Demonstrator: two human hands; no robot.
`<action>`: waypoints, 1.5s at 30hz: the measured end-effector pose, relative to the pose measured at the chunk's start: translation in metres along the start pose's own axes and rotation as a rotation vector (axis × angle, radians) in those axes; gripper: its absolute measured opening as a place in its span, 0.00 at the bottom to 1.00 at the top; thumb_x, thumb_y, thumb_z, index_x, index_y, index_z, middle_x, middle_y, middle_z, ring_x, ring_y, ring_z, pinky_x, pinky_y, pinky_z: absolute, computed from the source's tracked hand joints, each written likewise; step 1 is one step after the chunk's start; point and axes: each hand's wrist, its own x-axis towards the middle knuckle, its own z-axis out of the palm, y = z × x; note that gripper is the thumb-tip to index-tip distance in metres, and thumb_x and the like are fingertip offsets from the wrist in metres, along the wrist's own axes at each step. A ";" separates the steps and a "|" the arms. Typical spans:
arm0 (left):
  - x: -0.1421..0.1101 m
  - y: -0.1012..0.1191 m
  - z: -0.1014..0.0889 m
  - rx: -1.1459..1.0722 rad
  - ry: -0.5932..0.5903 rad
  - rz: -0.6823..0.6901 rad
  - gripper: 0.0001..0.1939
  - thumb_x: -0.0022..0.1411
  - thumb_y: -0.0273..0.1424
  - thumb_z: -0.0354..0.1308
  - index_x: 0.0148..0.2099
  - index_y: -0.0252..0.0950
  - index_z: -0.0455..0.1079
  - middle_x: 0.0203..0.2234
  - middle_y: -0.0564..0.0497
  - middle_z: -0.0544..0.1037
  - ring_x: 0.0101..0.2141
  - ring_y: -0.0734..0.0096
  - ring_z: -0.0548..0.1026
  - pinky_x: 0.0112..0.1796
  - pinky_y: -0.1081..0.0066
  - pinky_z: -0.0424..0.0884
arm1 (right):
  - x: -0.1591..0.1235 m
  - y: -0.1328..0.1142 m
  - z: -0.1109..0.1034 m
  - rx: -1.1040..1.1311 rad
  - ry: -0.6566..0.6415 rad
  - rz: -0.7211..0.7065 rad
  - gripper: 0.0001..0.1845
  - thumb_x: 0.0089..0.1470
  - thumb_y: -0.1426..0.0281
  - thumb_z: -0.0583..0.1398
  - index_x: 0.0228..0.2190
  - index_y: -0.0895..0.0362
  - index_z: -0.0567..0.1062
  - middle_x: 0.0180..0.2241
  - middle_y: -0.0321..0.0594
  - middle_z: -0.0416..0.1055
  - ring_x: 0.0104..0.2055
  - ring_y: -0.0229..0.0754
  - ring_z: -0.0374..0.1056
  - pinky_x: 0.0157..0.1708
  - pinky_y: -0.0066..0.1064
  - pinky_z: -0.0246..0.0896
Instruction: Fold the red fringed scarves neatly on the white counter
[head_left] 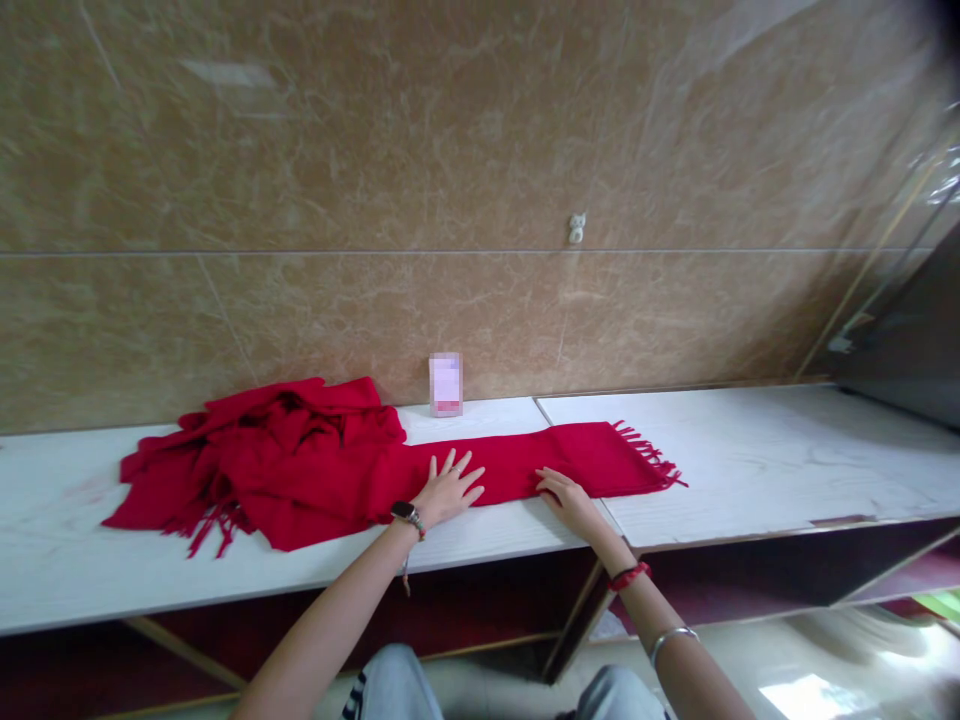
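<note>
A red scarf [517,465] lies along the white countertop, its right part flat and straight with a fringe at the right end. The left part is heaped in loose folds [300,460], and another fringe hangs out at the near side. My left hand [448,490] rests on the flat stretch beside the heap, palm down and fingers spread. Farther right, my right hand [568,498] lies over the scarf's near edge, its fingers stretched out and close together on the cloth.
A small pale pink box-like object [446,385], blurred out, stands against the brown marbled wall [480,320]. A small white figure [577,228] is fixed to the wall. Dark red shelves [495,595] show beneath the countertop [750,450]. A dark grey object [915,330] stands at the right.
</note>
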 end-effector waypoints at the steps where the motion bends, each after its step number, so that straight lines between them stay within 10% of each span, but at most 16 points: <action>1: 0.007 0.007 -0.001 -0.001 0.042 0.082 0.21 0.65 0.40 0.40 0.59 0.46 0.55 0.61 0.48 0.51 0.60 0.52 0.45 0.52 0.42 0.44 | 0.000 0.000 -0.001 -0.020 0.018 -0.002 0.12 0.52 0.76 0.53 0.33 0.57 0.75 0.44 0.46 0.69 0.50 0.45 0.62 0.47 0.39 0.59; 6: 0.035 0.033 0.014 -0.074 0.009 0.402 0.19 0.66 0.34 0.40 0.58 0.46 0.56 0.58 0.54 0.59 0.58 0.68 0.52 0.55 0.58 0.50 | 0.000 -0.002 -0.004 -0.063 -0.016 0.023 0.11 0.52 0.76 0.54 0.32 0.56 0.76 0.32 0.42 0.71 0.36 0.42 0.66 0.39 0.34 0.62; 15: 0.034 0.017 0.008 0.005 -0.042 0.062 0.20 0.66 0.38 0.37 0.58 0.46 0.57 0.59 0.52 0.56 0.58 0.53 0.51 0.52 0.43 0.48 | 0.001 -0.002 -0.003 -0.002 0.001 0.014 0.11 0.51 0.76 0.54 0.29 0.56 0.76 0.30 0.41 0.71 0.35 0.41 0.65 0.37 0.33 0.60; 22: 0.069 0.039 0.013 -0.026 -0.109 0.395 0.21 0.65 0.34 0.39 0.59 0.50 0.53 0.59 0.58 0.55 0.59 0.67 0.50 0.54 0.56 0.51 | 0.001 0.003 -0.001 0.061 0.039 0.041 0.11 0.49 0.77 0.55 0.29 0.55 0.76 0.29 0.41 0.71 0.34 0.43 0.65 0.36 0.34 0.60; 32: 0.081 0.011 0.017 0.013 -0.091 -0.215 0.24 0.64 0.40 0.38 0.61 0.44 0.53 0.61 0.49 0.51 0.59 0.48 0.49 0.51 0.41 0.47 | 0.004 0.004 -0.002 0.088 0.037 0.107 0.08 0.49 0.77 0.55 0.27 0.56 0.74 0.30 0.41 0.71 0.34 0.43 0.65 0.36 0.34 0.60; 39: 0.101 0.039 0.020 -0.005 -0.039 0.408 0.21 0.65 0.33 0.39 0.59 0.50 0.54 0.60 0.57 0.54 0.59 0.65 0.49 0.55 0.55 0.50 | 0.005 0.007 0.002 0.060 0.015 0.125 0.06 0.48 0.77 0.55 0.26 0.57 0.72 0.30 0.41 0.69 0.34 0.43 0.64 0.34 0.33 0.59; 45: 0.121 0.027 0.031 -0.035 -0.075 0.283 0.21 0.66 0.38 0.35 0.60 0.50 0.51 0.61 0.56 0.51 0.60 0.64 0.47 0.55 0.50 0.47 | 0.004 0.004 0.000 0.077 0.030 0.140 0.07 0.48 0.78 0.55 0.25 0.56 0.71 0.28 0.39 0.68 0.33 0.42 0.63 0.34 0.32 0.58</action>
